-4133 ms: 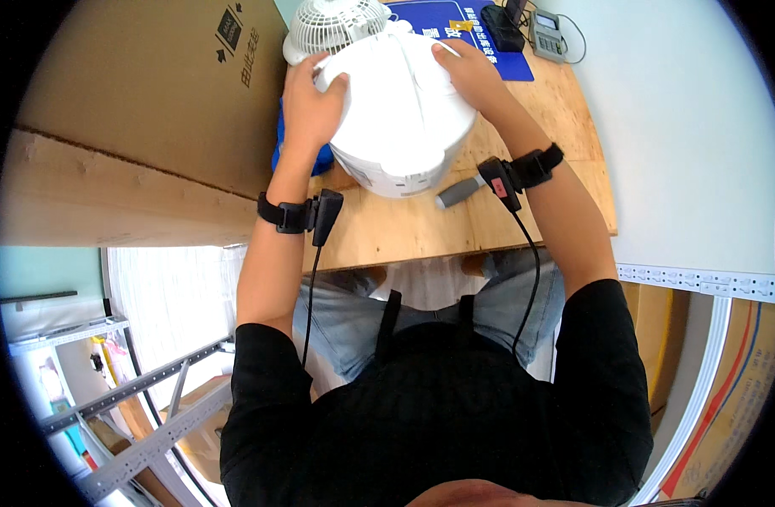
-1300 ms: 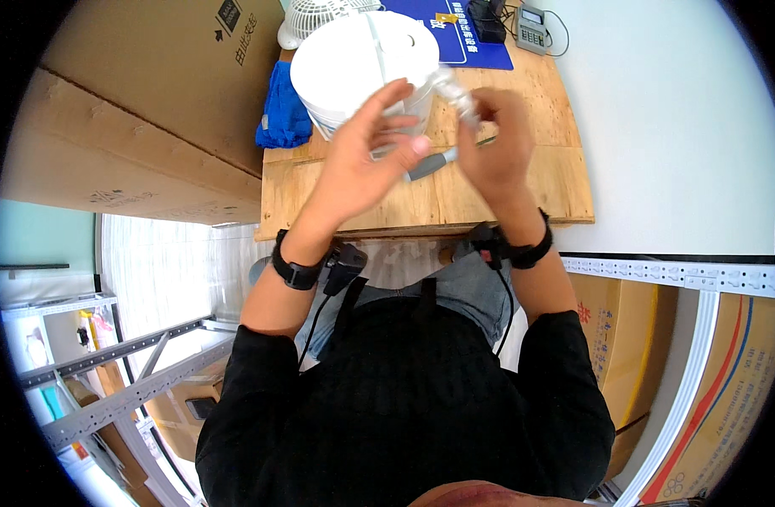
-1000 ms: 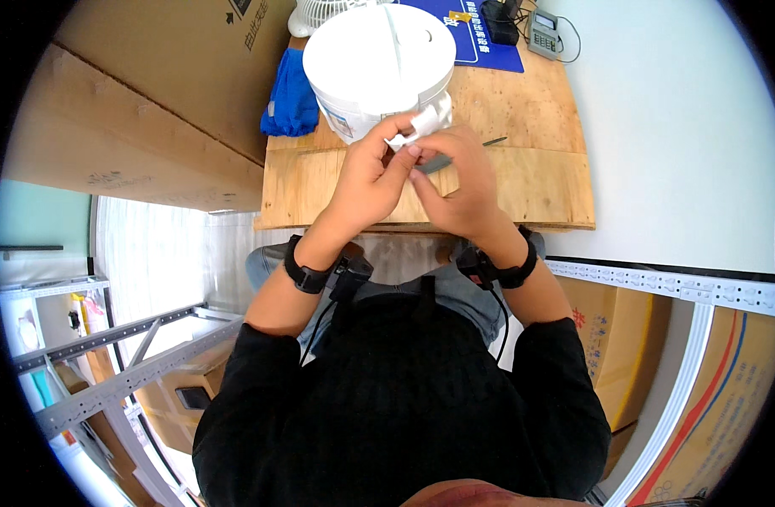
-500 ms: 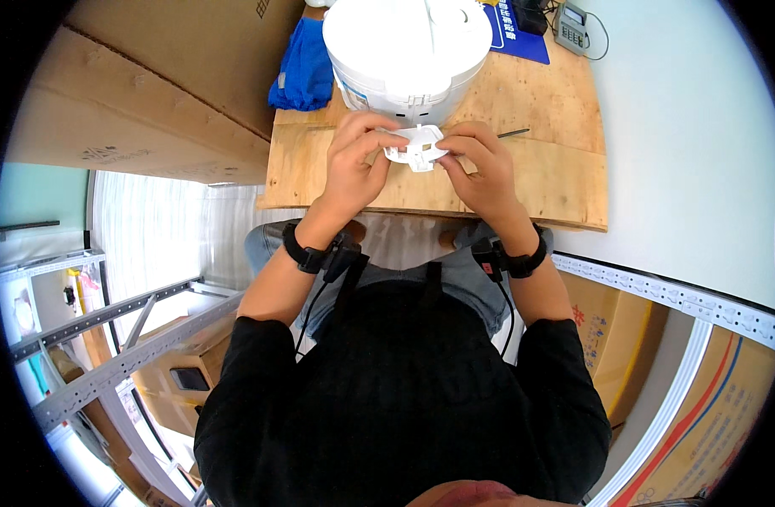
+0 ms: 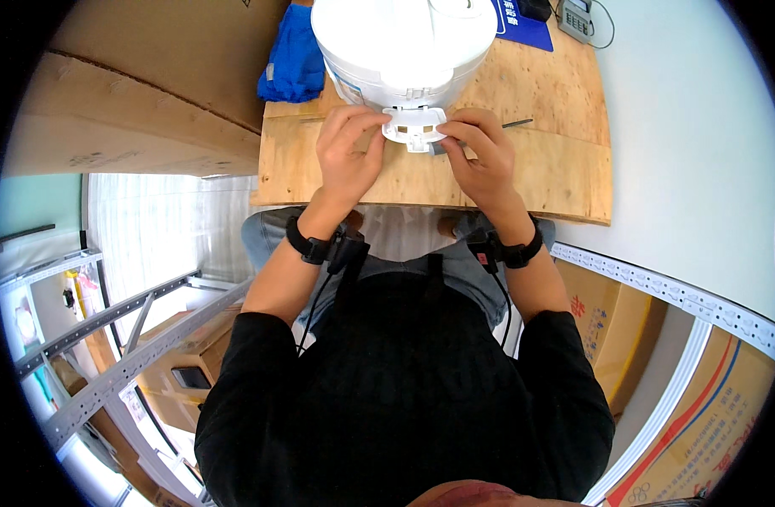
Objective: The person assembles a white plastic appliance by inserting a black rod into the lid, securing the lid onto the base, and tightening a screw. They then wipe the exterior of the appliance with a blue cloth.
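Observation:
A small white plastic cover [image 5: 414, 128] with cut-out slots and a tab at its near edge is held by both hands. My left hand [image 5: 348, 156] pinches its left end between thumb and fingers. At the right end, the fingertips of my right hand [image 5: 480, 152] grip it the same way. Just beyond is a large white round appliance [image 5: 386, 63] with a lid; the cover's far edge meets its front, but I cannot tell whether it is attached. A thin dark rod [image 5: 518, 123] lies on the table, partly hidden by my right hand.
The wooden table [image 5: 556, 169] ends just in front of me. Blue cloth [image 5: 293, 63] lies left of the appliance, beside a large cardboard box [image 5: 151, 101]. A blue mat [image 5: 527, 29] and a grey keypad device [image 5: 575, 19] with a cable sit at the far right.
Both hands have brought the cover away from me, up to the appliance's front. It has turned so its slotted face shows more fully. The whole view has shifted slightly.

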The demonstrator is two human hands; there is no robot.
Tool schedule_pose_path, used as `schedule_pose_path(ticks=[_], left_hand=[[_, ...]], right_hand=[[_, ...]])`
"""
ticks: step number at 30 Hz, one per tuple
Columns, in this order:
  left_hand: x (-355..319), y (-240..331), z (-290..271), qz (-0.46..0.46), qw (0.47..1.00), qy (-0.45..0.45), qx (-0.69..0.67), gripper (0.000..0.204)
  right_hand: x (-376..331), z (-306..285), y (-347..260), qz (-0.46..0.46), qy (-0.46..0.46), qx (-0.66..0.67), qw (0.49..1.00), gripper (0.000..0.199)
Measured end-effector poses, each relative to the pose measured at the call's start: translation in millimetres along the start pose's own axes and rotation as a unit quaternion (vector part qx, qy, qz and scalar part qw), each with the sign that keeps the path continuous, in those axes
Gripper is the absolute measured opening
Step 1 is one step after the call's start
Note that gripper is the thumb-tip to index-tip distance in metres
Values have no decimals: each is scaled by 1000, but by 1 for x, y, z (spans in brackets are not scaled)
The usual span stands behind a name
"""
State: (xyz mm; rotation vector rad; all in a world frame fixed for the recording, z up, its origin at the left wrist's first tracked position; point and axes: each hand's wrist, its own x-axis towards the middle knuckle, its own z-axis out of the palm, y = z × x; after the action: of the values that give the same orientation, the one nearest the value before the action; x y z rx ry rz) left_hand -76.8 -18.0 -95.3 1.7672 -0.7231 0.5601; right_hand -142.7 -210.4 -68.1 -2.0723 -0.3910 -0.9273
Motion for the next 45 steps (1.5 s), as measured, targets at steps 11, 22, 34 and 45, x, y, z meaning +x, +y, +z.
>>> schedule_pose_path(ticks=[11, 22, 34, 45], left_hand=[[8, 0, 0, -12, 1000, 2, -4, 30], [15, 4, 12, -88, 994, 29, -50, 20], [12, -2, 17, -146, 987, 30, -66, 34], [20, 0, 10, -22, 996, 57, 58, 59]], right_hand=[[3, 8, 6, 34, 10, 10, 999, 24], [8, 18, 6, 85, 61, 17, 994, 28], [6, 29, 18, 129, 89, 54, 986, 42], [41, 3, 6, -66, 27, -122, 990, 77]])
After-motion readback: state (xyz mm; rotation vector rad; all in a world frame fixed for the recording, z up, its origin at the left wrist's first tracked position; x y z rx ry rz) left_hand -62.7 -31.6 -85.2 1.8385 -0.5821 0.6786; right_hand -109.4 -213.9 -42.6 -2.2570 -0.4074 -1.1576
